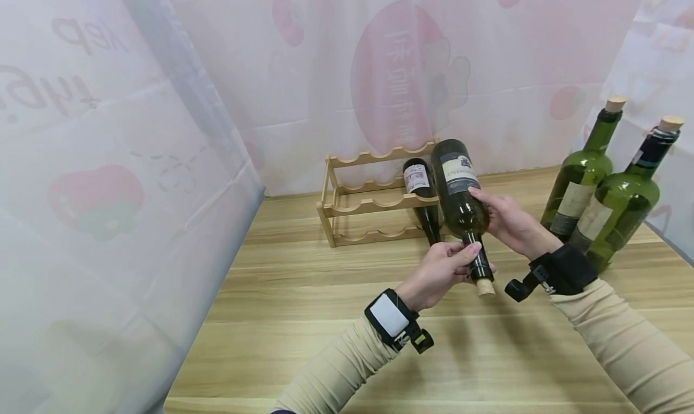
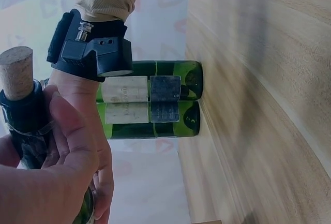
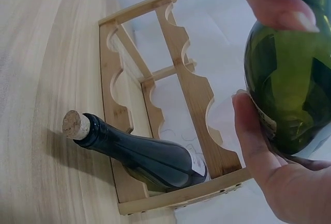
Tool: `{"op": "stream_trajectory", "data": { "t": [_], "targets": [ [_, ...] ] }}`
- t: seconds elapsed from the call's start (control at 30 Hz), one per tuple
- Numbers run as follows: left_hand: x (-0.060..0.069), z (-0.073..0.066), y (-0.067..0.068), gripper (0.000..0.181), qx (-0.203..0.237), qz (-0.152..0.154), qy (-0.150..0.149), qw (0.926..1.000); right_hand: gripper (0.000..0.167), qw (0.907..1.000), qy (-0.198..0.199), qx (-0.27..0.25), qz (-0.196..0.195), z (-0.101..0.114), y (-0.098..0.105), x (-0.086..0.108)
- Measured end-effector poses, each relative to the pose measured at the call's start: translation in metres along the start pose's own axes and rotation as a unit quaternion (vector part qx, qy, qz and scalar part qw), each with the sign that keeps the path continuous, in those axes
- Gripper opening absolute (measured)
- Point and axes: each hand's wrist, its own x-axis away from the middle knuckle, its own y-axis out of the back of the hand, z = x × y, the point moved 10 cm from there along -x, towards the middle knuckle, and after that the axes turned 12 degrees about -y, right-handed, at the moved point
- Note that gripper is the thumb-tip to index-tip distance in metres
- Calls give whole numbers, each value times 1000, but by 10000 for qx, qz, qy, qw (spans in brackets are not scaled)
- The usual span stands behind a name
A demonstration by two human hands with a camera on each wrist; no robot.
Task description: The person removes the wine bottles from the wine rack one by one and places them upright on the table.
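Note:
A dark green bottle (image 1: 461,191) with a cork is held tilted, neck toward the front edge, at the right end of a wooden two-tier rack (image 1: 368,206). The left hand (image 1: 434,272) grips its neck; in the left wrist view the left hand (image 2: 46,182) curls just below the cork (image 2: 16,73). The right hand (image 1: 512,221) holds the bottle's body from the right; in the right wrist view its fingers and thumb (image 3: 295,188) wrap round the green glass (image 3: 289,74). Another corked bottle (image 3: 150,157) lies in the rack's lower tier, at the end beside the held bottle.
Two upright corked green bottles (image 1: 577,179) (image 1: 623,203) stand close together on the right of the wooden table (image 1: 282,293). Printed curtains (image 1: 303,70) hang behind and to the left. The rack's other curved slots hold no bottles.

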Motion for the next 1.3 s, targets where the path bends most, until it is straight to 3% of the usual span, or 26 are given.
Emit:
{"op": "stream_trajectory", "data": {
  "t": [0.43, 0.8, 0.97, 1.03, 1.1, 1.13, 1.17, 1.23, 1.3],
  "targets": [
    [-8, 0, -6, 37, 0, 91, 36, 10000, 25, 9999, 127, -83, 11, 4, 8, 4],
    [-11, -2, -6, 37, -28, 203, -41, 9998, 28, 9992, 322, 232, -52, 7, 10, 5],
    [-9, -2, -7, 38, 152, 167, -34, 9997, 35, 9957, 430, 665, -482, 4, 18, 8],
    [-7, -2, -8, 40, 242, 199, -29, 9995, 41, 9876, 585, 1170, -870, 5, 25, 12],
    [-6, -3, -8, 41, 299, 229, -26, 9993, 44, 9673, 920, 1938, -1355, 9, 30, 17],
    [-6, -3, -8, 41, 323, 257, -29, 9991, 42, 9505, 1136, 2384, -1639, 12, 32, 20],
    [-5, -4, -8, 41, 325, 275, -53, 9991, 40, 9278, 1390, 2867, -1940, 17, 33, 23],
    [-5, -6, -8, 41, 370, 335, -61, 9987, 44, 8700, 2054, 3760, -2437, 26, 32, 31],
    [-5, -9, -8, 39, 362, 394, -123, 9985, 63, 8045, 2735, 4479, -2783, 33, 26, 38]
  ]
}}
